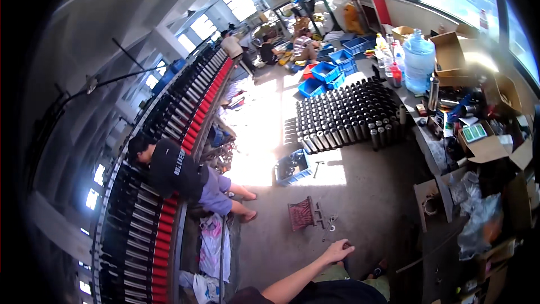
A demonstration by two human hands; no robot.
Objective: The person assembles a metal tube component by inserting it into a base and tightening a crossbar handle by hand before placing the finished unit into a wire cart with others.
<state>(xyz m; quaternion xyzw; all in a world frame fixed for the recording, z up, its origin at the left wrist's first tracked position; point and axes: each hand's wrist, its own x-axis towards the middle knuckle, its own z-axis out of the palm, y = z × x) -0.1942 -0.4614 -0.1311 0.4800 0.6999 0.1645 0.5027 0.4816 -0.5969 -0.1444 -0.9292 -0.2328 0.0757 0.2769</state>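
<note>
Grey concrete floor (360,191) spreads out beyond the one hand in view, which comes in on a bare forearm from the bottom edge; which of the person's hands it is I cannot tell for sure, though it looks like the right hand (337,250). Its fingers are curled loosely downward, partly closed, over something dark at the knee, too small and shadowed to make out, so whether it grips anything I cannot tell. Just ahead of the hand lie a small reddish-brown grate (301,214) and a few loose metal parts (326,220). Farther ahead sits a blue crate (292,168), and beyond it a block of upright dark cylinders (349,114). Well off to the hand's left, another person (180,173) leans over a long rack of red and black rods (163,219).
</note>
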